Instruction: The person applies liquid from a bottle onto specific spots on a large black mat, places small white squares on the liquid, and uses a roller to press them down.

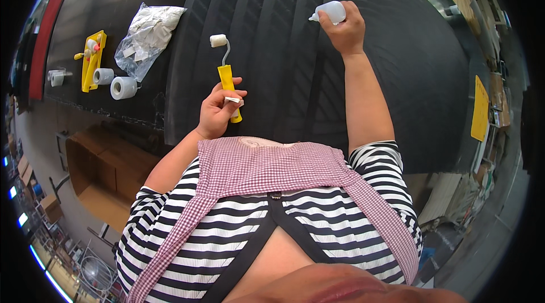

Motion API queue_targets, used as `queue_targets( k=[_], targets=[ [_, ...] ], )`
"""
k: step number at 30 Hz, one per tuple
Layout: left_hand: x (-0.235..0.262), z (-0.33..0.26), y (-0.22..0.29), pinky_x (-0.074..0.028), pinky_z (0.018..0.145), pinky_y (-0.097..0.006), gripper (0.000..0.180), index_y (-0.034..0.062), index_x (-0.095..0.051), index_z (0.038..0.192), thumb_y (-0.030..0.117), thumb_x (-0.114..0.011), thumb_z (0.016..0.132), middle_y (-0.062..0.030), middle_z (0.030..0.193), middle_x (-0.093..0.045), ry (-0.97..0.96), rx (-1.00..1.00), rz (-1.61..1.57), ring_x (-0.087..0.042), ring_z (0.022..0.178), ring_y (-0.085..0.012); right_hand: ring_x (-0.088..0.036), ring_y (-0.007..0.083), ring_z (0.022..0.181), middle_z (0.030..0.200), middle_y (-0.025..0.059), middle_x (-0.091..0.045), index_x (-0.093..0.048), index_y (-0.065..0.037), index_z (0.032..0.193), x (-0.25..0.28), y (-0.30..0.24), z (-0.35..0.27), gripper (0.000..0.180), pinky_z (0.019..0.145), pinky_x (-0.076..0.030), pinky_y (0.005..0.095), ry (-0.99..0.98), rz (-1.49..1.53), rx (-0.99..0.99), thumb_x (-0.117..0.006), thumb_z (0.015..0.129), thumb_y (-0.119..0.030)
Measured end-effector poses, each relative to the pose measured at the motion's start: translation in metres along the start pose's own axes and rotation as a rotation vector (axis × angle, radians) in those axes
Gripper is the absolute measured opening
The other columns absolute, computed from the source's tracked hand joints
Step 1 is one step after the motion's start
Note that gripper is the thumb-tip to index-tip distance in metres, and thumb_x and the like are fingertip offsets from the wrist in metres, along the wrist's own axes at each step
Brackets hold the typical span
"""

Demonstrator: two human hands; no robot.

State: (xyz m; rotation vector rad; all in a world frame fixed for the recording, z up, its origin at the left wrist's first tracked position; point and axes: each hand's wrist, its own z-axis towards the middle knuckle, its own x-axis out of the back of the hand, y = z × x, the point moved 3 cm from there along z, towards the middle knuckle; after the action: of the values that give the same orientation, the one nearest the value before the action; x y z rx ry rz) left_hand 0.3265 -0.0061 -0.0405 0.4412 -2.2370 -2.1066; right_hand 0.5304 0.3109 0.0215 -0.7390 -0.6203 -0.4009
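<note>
My left hand (218,111) grips a small roller tool (225,70) by its yellow handle, its white roller head pointing up; a small white piece is pinched against the handle. My right hand (345,29) holds a white squeeze bottle (329,12) with its nozzle pointing left, pressed against a large black tyre tread (284,47) with long grooves. Both hands are over the tread, the right one farther away.
On the black surface to the left lie a clear plastic bag of white pieces (146,37), a yellow tool (92,59) and two white tape rolls (116,82). An open cardboard box (102,172) stands below. Shelves with boxes line the right side.
</note>
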Motion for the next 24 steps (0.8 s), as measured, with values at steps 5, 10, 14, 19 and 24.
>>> queue_targets(
  k=[5, 10, 14, 19, 24],
  targets=[
    [-0.001, 0.001, 0.000, -0.052, 0.092, -0.031, 0.007, 0.0081, -0.070, 0.102, 0.006, -0.064, 0.097, -0.0137, 0.141, -0.050, 0.007, 0.012, -0.015, -0.065, 0.111, -0.0200, -0.071, 0.0264, 0.078, 0.084, 0.0107, -0.074, -0.072, -0.003, 0.086, -0.010, 0.030, -0.013, 0.038, 0.073, -0.054, 0.0345, 0.029, 0.033, -0.213, -0.080, 0.078, -0.039],
    [-0.001, 0.002, 0.000, -0.052, 0.092, -0.031, 0.007, 0.0075, -0.070, 0.101, 0.005, -0.065, 0.097, -0.0140, 0.141, -0.050, 0.007, 0.007, 0.008, -0.065, 0.111, -0.0198, -0.070, 0.0164, 0.081, 0.088, 0.0066, -0.074, -0.075, 0.000, 0.094, -0.023, 0.054, -0.025, 0.041, 0.074, -0.052, 0.0304, 0.148, 0.677, -0.563, -0.077, 0.086, -0.040],
    [-0.001, 0.002, 0.000, -0.052, 0.093, -0.030, 0.007, 0.0074, -0.070, 0.101, 0.005, -0.066, 0.096, -0.0139, 0.141, -0.050, 0.012, 0.006, -0.007, -0.065, 0.111, -0.0198, -0.070, 0.0164, 0.080, 0.084, 0.0058, -0.074, -0.075, 0.000, 0.092, -0.029, 0.056, -0.020, 0.041, 0.074, -0.052, 0.0307, 0.100, 0.619, -0.571, -0.077, 0.085, -0.040],
    [-0.002, 0.002, 0.000, -0.052, 0.093, -0.030, 0.007, 0.0077, -0.070, 0.101, 0.005, -0.066, 0.096, -0.0141, 0.141, -0.050, 0.008, -0.001, -0.009, -0.065, 0.111, -0.0196, -0.072, 0.0218, 0.085, 0.089, 0.0098, -0.076, -0.075, -0.001, 0.095, -0.035, 0.065, -0.020, 0.044, 0.079, -0.053, 0.0342, 0.086, 0.506, -0.562, -0.077, 0.084, -0.044],
    [-0.001, 0.001, 0.000, -0.052, 0.092, -0.030, 0.007, 0.0081, -0.070, 0.102, 0.006, -0.066, 0.097, -0.0143, 0.141, -0.050, 0.005, -0.004, -0.008, -0.065, 0.111, -0.0197, -0.073, 0.0245, 0.088, 0.093, 0.0113, -0.076, -0.075, -0.001, 0.096, -0.038, 0.068, -0.021, 0.047, 0.081, -0.053, 0.0357, 0.072, 0.444, -0.553, -0.077, 0.083, -0.046]
  ],
)
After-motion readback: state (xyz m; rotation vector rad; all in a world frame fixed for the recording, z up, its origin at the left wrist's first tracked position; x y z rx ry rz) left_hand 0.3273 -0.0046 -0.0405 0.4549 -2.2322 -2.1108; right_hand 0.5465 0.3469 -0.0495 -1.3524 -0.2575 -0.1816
